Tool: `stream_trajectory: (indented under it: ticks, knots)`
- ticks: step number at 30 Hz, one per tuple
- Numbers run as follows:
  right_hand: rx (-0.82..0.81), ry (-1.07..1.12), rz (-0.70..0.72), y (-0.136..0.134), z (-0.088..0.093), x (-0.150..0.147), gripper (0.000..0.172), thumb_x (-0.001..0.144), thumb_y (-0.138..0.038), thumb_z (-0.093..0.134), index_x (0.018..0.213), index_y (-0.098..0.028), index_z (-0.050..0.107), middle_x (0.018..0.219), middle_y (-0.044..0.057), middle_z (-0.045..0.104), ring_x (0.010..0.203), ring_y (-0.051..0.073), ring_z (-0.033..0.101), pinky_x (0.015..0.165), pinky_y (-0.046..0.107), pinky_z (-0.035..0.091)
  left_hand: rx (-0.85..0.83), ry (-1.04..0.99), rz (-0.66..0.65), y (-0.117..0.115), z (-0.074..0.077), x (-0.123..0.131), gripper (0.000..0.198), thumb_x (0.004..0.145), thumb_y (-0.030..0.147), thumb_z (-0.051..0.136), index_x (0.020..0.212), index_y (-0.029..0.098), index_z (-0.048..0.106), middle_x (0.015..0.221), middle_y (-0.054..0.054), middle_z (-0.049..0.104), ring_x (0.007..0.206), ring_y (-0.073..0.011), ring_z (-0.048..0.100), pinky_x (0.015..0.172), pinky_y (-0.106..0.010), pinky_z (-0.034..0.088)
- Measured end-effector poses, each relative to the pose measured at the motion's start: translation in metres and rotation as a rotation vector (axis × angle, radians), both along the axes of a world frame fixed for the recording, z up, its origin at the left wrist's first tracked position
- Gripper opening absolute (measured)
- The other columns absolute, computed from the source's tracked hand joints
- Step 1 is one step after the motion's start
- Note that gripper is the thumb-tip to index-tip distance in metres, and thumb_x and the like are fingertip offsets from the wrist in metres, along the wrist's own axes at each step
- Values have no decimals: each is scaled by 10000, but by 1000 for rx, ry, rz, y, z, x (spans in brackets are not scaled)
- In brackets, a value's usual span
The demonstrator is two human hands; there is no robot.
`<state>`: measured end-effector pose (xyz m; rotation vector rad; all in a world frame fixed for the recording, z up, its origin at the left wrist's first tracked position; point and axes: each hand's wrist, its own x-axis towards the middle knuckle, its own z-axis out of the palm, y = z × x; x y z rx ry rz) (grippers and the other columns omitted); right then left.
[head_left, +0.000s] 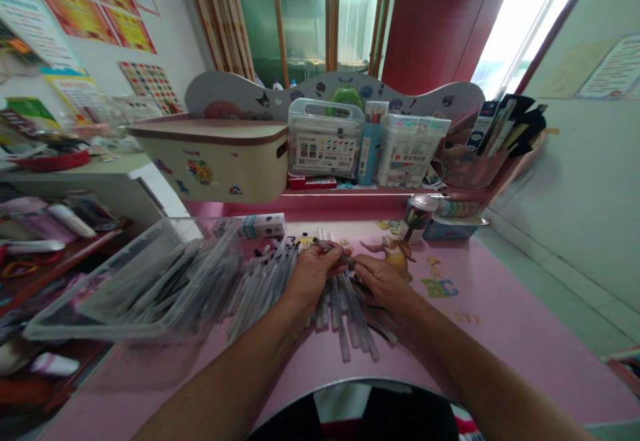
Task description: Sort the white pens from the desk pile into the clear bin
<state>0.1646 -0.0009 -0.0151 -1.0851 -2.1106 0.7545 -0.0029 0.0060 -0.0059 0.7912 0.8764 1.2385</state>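
Observation:
Over the middle of the pink desk, my left hand and my right hand are close together, fingers pinched. Between them runs a slim pen, its dark end poking out past my left fingers; my fingertips cover most of it. Under and beside my hands lie many loose translucent grey pens, several with dark ends pointing away from me. More of the slim tubes fan toward the desk's front edge. Left of the pile, a clear plastic bin holds many similar grey pieces.
Behind the pile lies a small white box. A clear jar and a blue box stand at the right back. The raised shelf carries a cream lidded bin, marker cases and a pen holder.

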Motion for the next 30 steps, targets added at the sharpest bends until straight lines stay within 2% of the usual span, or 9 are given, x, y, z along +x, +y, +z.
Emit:
stream_trajectory:
  ticks: [6, 11, 17, 23, 25, 27, 30]
  knots:
    - [-66, 22, -34, -5, 8, 1, 320, 980, -310, 383, 859, -188, 652, 812, 46, 663, 831, 198, 631, 830, 326, 473, 1, -13, 7, -3, -1, 2, 244, 693, 274, 813, 819, 136, 656, 851, -73, 748, 757, -148, 709, 679, -227, 578]
    - [-85, 28, -37, -8, 13, 0, 289, 970, -299, 392, 815, -190, 610, 775, 28, 618, 808, 188, 604, 810, 309, 453, 16, 2, 30, -6, 0, 4, 283, 681, 312, 821, 831, 136, 658, 897, -79, 750, 777, -144, 704, 674, -218, 571]
    - [-90, 85, -17, -7, 15, 1, 271, 954, -313, 412, 775, -198, 580, 718, 6, 557, 737, 167, 545, 763, 294, 437, 45, 12, 22, -7, 5, 3, 325, 658, 342, 830, 838, 140, 651, 846, -65, 752, 732, -147, 704, 671, -234, 566]
    - [-437, 297, -7, -8, 10, 6, 270, 922, -432, 493, 807, -199, 566, 640, -33, 463, 516, 108, 408, 490, 224, 358, 169, 56, -75, -5, 8, -2, 248, 719, 325, 783, 837, 143, 662, 885, -74, 756, 792, -171, 712, 740, -277, 568]
    - [-481, 309, 4, -9, 9, 7, 291, 918, -459, 498, 795, -202, 554, 632, -34, 460, 472, 98, 376, 441, 219, 322, 180, 64, -90, -5, 9, -3, 221, 733, 305, 769, 844, 142, 670, 906, -77, 755, 820, -172, 711, 764, -281, 567]
    - [-414, 257, 2, -9, 11, 7, 273, 927, -433, 485, 802, -204, 565, 660, -19, 494, 508, 114, 420, 477, 233, 363, 171, 58, -94, -6, 10, -3, 213, 734, 298, 766, 844, 143, 670, 913, -76, 753, 822, -172, 711, 757, -279, 569]
    - [-227, 154, -9, -9, 16, 5, 216, 936, -334, 447, 848, -207, 598, 729, 3, 550, 681, 158, 520, 665, 268, 444, 142, 32, -65, -7, 10, -2, 237, 722, 318, 776, 840, 152, 655, 891, -64, 751, 786, -166, 711, 699, -260, 571]
